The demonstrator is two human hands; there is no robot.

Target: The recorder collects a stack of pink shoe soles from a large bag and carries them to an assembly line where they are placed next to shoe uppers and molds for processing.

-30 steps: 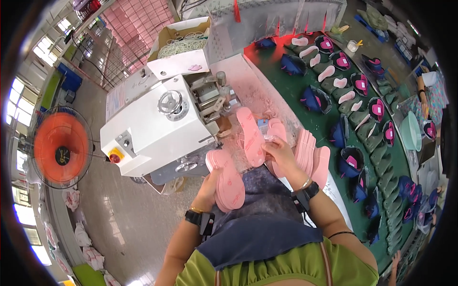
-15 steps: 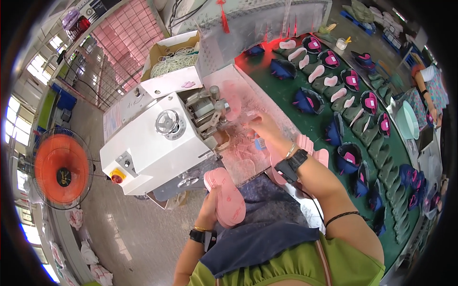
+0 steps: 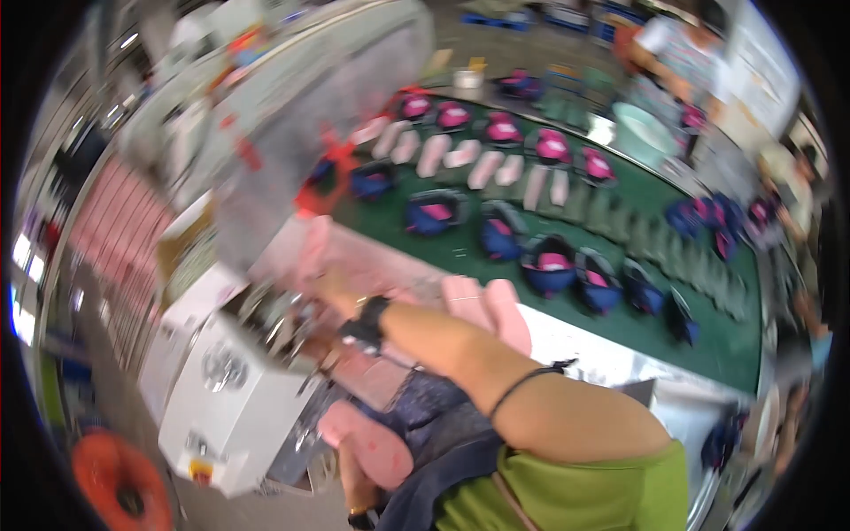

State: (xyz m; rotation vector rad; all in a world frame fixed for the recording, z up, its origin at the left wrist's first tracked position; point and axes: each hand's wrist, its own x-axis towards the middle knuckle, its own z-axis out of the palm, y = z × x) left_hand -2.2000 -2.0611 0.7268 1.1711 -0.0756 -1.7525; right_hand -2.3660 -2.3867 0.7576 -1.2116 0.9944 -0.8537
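My left hand (image 3: 347, 473) grips a stack of pink insoles (image 3: 376, 447), held low in front of my apron, beside the white machine (image 3: 235, 407). My right hand (image 3: 332, 290) reaches over the pink-dusted worktable, close to the machine's metal roller head (image 3: 274, 323). Motion smears its fingers. A pink piece (image 3: 314, 241), shaped like an insole, stands out just beyond those fingers; whether they hold it is not clear. More pink insoles (image 3: 505, 319) lie in piles to the right of my right forearm.
Across the green table (image 3: 602, 301) stand rows of blue and pink shoe uppers (image 3: 551, 265) and loose pale pink insoles (image 3: 485, 168). An open cardboard box (image 3: 190, 257) sits behind the machine. An orange fan (image 3: 124, 487) is at lower left. A co-worker (image 3: 677, 53) is beyond a pale basin (image 3: 644, 133).
The view has swung to the right and blurs. My right hand has shifted toward the far side of the machine head, beside a pink piece. My left hand keeps its stack of insoles.
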